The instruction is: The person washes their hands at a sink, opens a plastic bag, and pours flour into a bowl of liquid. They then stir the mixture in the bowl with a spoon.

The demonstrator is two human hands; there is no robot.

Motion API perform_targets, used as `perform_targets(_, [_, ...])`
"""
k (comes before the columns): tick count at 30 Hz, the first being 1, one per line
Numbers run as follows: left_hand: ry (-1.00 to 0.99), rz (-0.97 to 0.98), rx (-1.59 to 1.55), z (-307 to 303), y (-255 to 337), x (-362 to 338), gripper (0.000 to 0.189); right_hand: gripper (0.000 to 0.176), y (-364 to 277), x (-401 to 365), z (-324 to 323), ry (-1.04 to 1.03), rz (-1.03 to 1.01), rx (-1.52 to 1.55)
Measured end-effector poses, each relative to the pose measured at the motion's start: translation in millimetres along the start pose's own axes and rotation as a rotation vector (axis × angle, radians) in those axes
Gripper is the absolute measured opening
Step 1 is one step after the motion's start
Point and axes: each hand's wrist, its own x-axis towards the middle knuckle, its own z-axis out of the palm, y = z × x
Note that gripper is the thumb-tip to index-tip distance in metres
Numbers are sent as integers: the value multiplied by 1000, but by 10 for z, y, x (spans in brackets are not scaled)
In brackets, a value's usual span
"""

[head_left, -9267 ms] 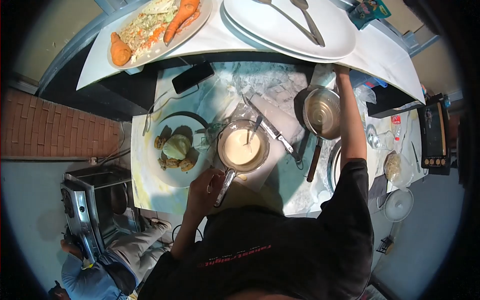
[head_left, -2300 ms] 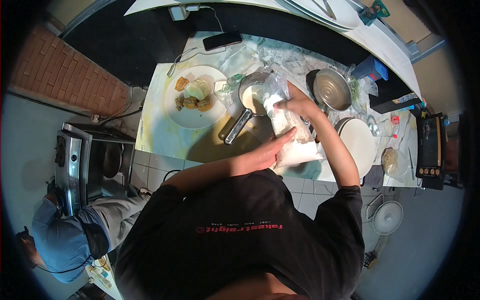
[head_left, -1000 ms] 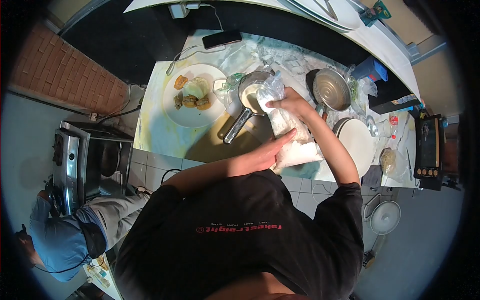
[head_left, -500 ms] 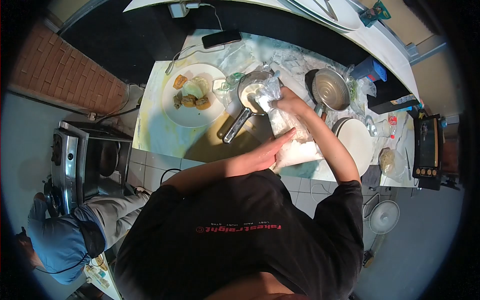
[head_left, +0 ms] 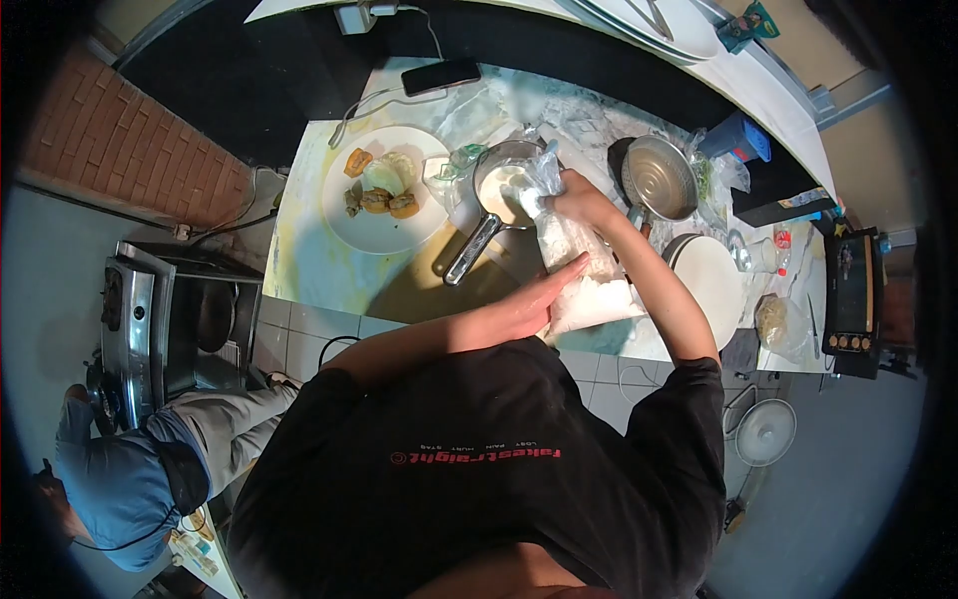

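Note:
A clear plastic bag of white powder [head_left: 584,295] is tilted over the marble-patterned counter, its mouth at a small saucepan. My right hand [head_left: 582,203] is closed around the bag's neck. Lower down, my left hand [head_left: 534,304] holds the bag's side, thumb stretched along it and the other fingers partly hidden. The saucepan [head_left: 506,152] has a pale, creamy content, and its metal handle points toward me. Left of it, a white plate [head_left: 369,235] bears browned food pieces and a pale green, rounded piece.
Right of the bag stand a second metal pan [head_left: 661,180] and a stack of round white plates [head_left: 709,290]. A phone [head_left: 441,77] with a cable lies at the back. An oven [head_left: 853,299] is far right, a stove [head_left: 135,319] left. Another person [head_left: 125,479] is at lower left.
The bag's mouth and my right hand have shifted very slightly. Both hands keep hold of the bag, and the pans and plate stay put.

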Motion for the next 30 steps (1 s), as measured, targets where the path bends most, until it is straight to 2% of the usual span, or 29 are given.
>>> perform_targets(1, [-1,-1,0,1,0,0,55,49,-12,-18,0,0,1,0])
perform_targets(3, [-13,5,-3,4,8,-5,55,37,-138,-97,3,9,-55,82])
perform_targets(6, [-7,-9,-6,-17,-1,19,54,37,-253,-145,-11,41,35,-52])
perform_targets(13, [-19,-30,20,-20,4,29,55,42,6,-32,-33,3,-32,26])
perform_targets(15, [-24,-40,-1,-14,12,34,55,42,-140,-131,-59,-11,-45,126])
perform_targets(18, [-30,-28,-5,5,26,16,55,42,-357,-260,-76,25,6,105])
perform_targets(25, [-11,-20,29,32,62,-20,58,44,-221,-145,-94,-38,3,49])
perform_targets(28, [-62,-31,2,24,67,-13,58,42,-229,-150,-80,-44,-18,107])
perform_targets(30, [-40,-28,4,23,60,-2,58,40,-392,-252,-101,-13,-6,57])
